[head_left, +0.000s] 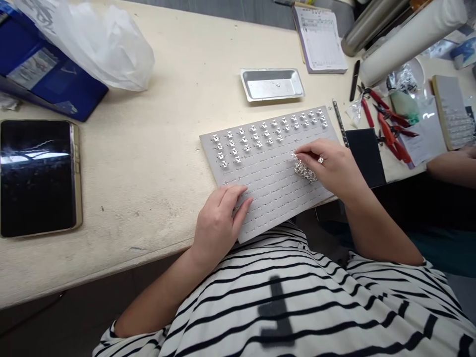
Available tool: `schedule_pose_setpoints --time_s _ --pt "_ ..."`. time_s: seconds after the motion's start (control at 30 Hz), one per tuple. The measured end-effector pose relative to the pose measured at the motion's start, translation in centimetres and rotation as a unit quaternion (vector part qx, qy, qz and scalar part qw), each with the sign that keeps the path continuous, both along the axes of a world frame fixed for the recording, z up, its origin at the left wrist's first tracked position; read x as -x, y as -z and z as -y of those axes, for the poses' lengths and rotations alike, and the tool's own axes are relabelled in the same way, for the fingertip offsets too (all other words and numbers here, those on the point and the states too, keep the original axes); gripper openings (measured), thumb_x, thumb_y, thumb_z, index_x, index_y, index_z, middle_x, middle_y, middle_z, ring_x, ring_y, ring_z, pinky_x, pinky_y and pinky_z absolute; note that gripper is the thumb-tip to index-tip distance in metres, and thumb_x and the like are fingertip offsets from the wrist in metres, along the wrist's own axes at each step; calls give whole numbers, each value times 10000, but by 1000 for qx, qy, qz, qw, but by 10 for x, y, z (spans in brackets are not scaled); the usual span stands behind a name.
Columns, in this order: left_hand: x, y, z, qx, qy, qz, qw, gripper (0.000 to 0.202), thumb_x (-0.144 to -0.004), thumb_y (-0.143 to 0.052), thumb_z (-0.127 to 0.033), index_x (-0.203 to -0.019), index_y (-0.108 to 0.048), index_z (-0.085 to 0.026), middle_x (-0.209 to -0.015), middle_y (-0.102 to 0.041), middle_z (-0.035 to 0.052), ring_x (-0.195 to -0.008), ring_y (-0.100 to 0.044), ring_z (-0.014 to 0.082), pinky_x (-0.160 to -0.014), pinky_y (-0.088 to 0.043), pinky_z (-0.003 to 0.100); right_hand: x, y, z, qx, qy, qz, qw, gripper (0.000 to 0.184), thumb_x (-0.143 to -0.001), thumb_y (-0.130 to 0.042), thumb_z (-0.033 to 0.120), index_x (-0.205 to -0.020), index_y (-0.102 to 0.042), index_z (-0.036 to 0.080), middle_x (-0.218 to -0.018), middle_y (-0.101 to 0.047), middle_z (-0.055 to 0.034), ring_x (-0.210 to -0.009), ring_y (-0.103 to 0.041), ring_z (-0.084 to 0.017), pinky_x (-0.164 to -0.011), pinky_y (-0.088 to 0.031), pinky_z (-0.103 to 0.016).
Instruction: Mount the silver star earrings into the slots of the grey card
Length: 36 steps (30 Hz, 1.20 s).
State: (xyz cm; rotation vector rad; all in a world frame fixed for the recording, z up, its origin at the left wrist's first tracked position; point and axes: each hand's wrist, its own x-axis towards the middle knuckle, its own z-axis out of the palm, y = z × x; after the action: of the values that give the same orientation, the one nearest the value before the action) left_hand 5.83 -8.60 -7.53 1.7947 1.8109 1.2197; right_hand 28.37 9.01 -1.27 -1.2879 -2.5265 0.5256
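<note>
A grey slotted display board (267, 188) lies tilted at the table's front edge, partly over my lap. Small silver rings (266, 133) stand in its slits in rows along the far side, reaching further down at the left. My right hand (330, 166) is closed in a pinch over the board, with a small silver ring (293, 155) at the fingertips. Just beneath those fingers sits a loose heap of silver rings (305, 171), partly hidden by the hand. My left hand (221, 210) rests on the board's near left edge, thumb apart from the fingers, holding nothing visible.
Beyond the board is a shallow metal tray (273, 85). A phone (39, 178), blue box (55, 74) and white plastic bag (111, 47) occupy the left. Red-handled pliers (390, 131), a black pad (366, 156) and a notepad (322, 39) lie right, near another person's arm (453, 166).
</note>
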Motion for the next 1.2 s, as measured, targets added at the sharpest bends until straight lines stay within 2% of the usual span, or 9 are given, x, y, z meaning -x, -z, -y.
schedule_pose_setpoints --time_s 0.13,0.27,0.37,0.47,0.57,0.77,0.97,1.1,1.2 --pt "-5 -9 -1 24 15 127 992 170 -1018 -654 -235 -1184 -665 -201 -1066 -757 51 -877 -720 135 -777 -642 267 19 -6 25 125 -24 -118 985 119 -968 -704 350 -1032 -782 287 -976 -790 -15 -902 -735 -185 -795 -615 -347" --pt "-12 -14 -6 101 98 381 914 425 -1025 -651 -267 -1439 -561 -237 -1324 -737 100 -1117 -767 179 -924 -676 305 35 -1 52 163 -104 -161 968 111 -978 -699 278 -1059 -771 297 -968 -787 8 -892 -728 -148 -830 -607 -320" --pt "-11 -12 -9 106 101 440 886 482 -1031 -639 -270 -1502 -533 -274 -1352 -730 93 -1187 -743 188 -1008 -651 338 41 3 65 186 -95 -200 957 190 -971 -703 228 -1137 -753 305 -1051 -793 7 -955 -744 -144 -865 -629 -312" --pt "-5 -11 -10 106 64 412 903 268 -1042 -618 -300 -1294 -699 -258 -1215 -751 66 -1051 -757 166 -869 -666 286 44 5 69 208 -37 -240 947 146 -956 -722 228 -1079 -760 296 -1020 -789 3 -931 -754 -149 -850 -658 -314" --pt "-1 -14 -11 100 38 363 926 162 -1013 -670 -319 -1138 -747 -253 -982 -710 23 -804 -685 112 -708 -614 239 48 6 69 257 0 -286 923 88 -943 -737 224 -1018 -746 269 -939 -773 6 -844 -754 -133 -796 -671 -285" --pt "-4 -14 -11 11 -4 254 967 112 -938 -771 -245 -1047 -754 -260 -868 -605 -2 -691 -536 106 -615 -525 239 56 11 73 300 -21 -303 904 45 -957 -728 281 -987 -702 260 -965 -769 -11 -926 -764 -154 -841 -677 -308" --pt "-2 -9 -8 -107 -30 130 985 38 -967 -730 -207 -1003 -719 -209 -868 -644 6 -802 -614 121 -667 -543 239 55 9 82 184 -42 -257 948 193 -940 -756 274 -1127 -715 300 -1021 -768 -6 -931 -744 -158 -855 -663 -330" --pt "-2 -8 -6 -116 -34 81 989 32 -995 -689 -215 -985 -705 -189 -838 -635 3 -784 -614 118 -676 -552 229 62 3 84 110 -99 -213 966 159 -926 -765 210 -1052 -710 292 -908 -756 24 -804 -716 -135 -749 -634 -296" --pt "-1 -5 -1 -95 -29 46 994 146 -1021 -647 -213 -1156 -704 -202 -895 -667 14 -832 -638 134 -722 -569 246 68 2 77 67 -122 -174 975 122 -962 -707 196 -1037 -704 291 -901 -758 21 -795 -714 -145 -738 -620 -319"
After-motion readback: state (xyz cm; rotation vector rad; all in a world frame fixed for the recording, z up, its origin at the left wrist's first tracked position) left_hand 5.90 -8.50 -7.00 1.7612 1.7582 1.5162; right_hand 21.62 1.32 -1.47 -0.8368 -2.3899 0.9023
